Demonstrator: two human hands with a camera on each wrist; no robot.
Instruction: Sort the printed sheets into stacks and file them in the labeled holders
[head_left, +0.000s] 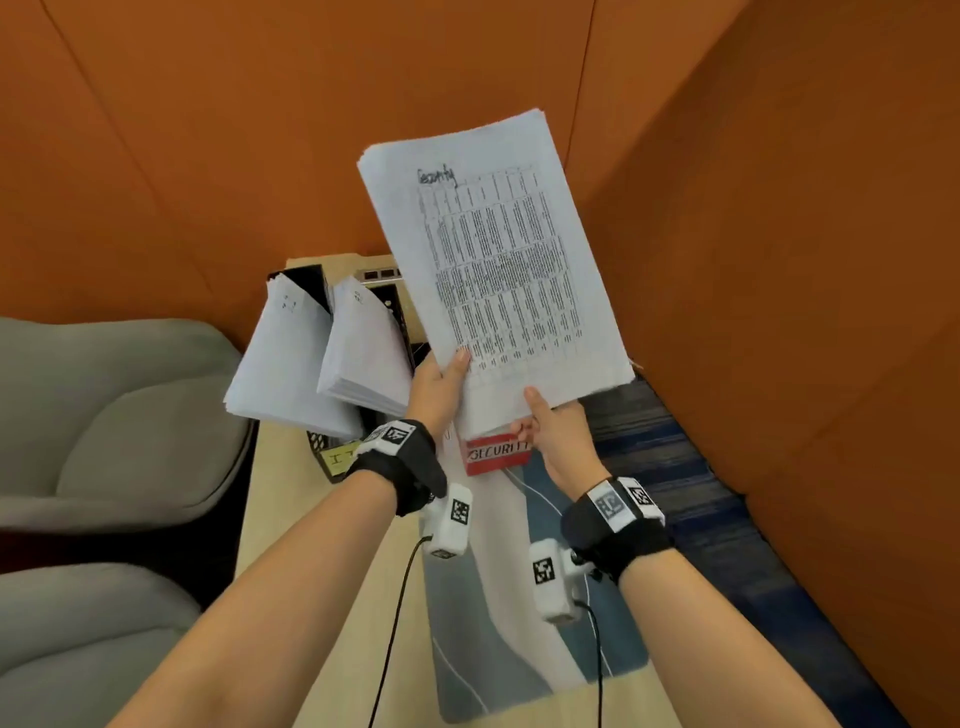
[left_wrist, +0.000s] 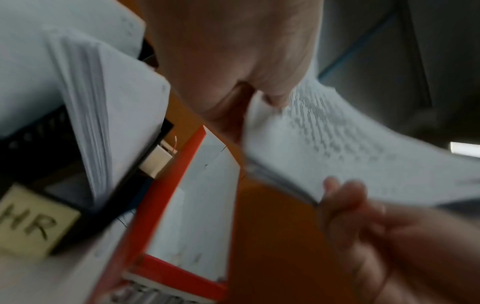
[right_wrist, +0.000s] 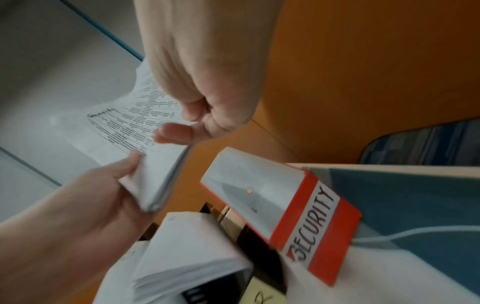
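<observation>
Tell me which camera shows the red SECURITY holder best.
The right wrist view: the red holder shows its open top and full label. The head view has only its label end below the held stack. The left wrist view blurs it.

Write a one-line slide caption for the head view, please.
Both hands, left hand and right hand, hold a "Security" stack above the red SECURITY holder.

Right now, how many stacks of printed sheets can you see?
3. Security stack held up by the left hand and right hand; two stacks stand in the black holders. More may be hidden behind.
</observation>
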